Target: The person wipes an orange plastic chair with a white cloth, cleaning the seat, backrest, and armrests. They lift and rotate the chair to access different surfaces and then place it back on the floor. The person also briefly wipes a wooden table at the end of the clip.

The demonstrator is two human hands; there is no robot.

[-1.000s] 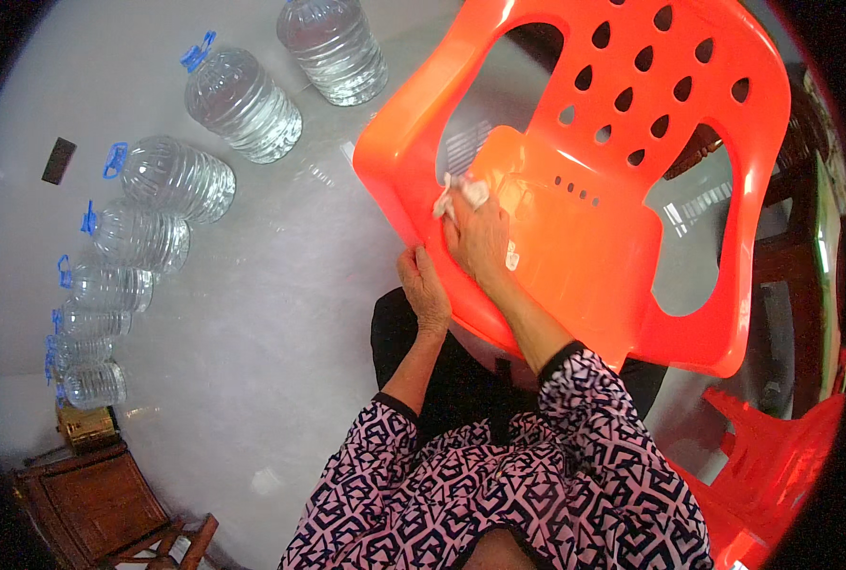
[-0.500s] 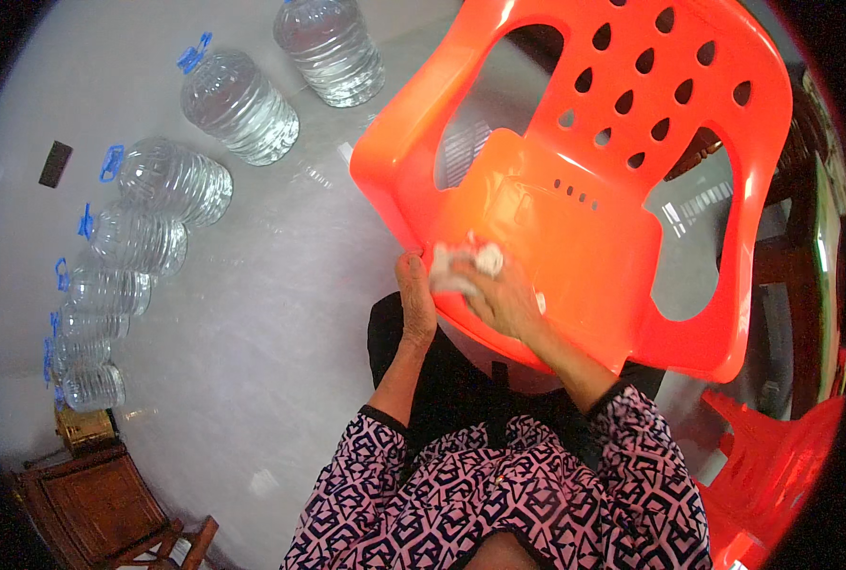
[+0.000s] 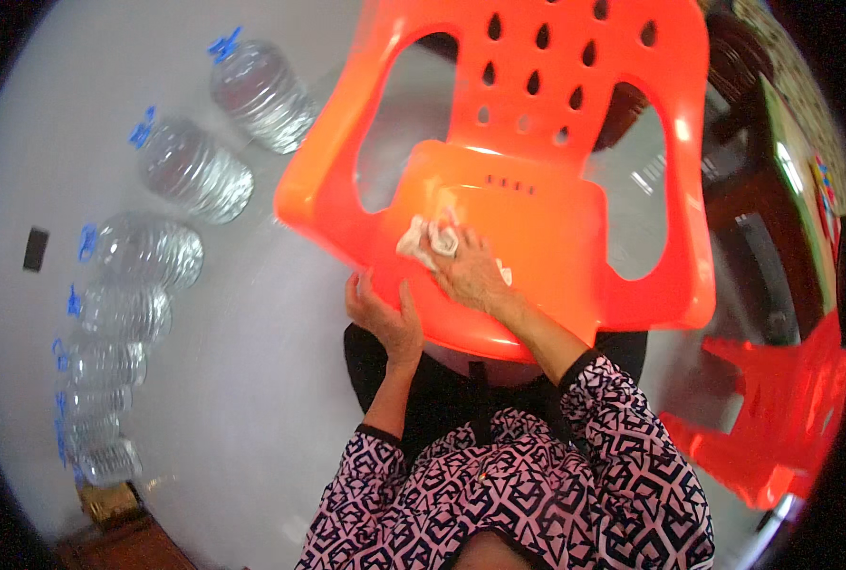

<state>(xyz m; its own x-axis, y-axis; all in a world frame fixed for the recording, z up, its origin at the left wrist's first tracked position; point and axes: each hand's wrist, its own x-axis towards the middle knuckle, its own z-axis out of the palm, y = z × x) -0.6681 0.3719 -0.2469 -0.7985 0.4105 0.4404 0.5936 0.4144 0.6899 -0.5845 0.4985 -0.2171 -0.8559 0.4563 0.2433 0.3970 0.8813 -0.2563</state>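
An orange-red plastic armchair (image 3: 537, 218) with a slotted backrest stands tilted in front of me. My right hand (image 3: 471, 271) presses a crumpled whitish cloth (image 3: 413, 239) flat on the seat, toward its left side. Part of the cloth is bunched between the fingers, and a scrap of it shows by the wrist side. At the seat's front left edge, my left hand (image 3: 385, 321) grips the rim, its thumb on the upper side and its fingertips partly hidden by the edge.
Several large clear water bottles (image 3: 195, 171) with blue handles line the wall at left. A second red plastic chair (image 3: 775, 408) is at the lower right. Dark wooden furniture (image 3: 765, 247) stands at right, and a brown wooden piece (image 3: 133, 546) at the lower left.
My view has shifted, so the chair appears farther left. My right hand has slid the cloth up the seat, away from the front edge. The left hand has turned, its thumb now apart from its fingers.
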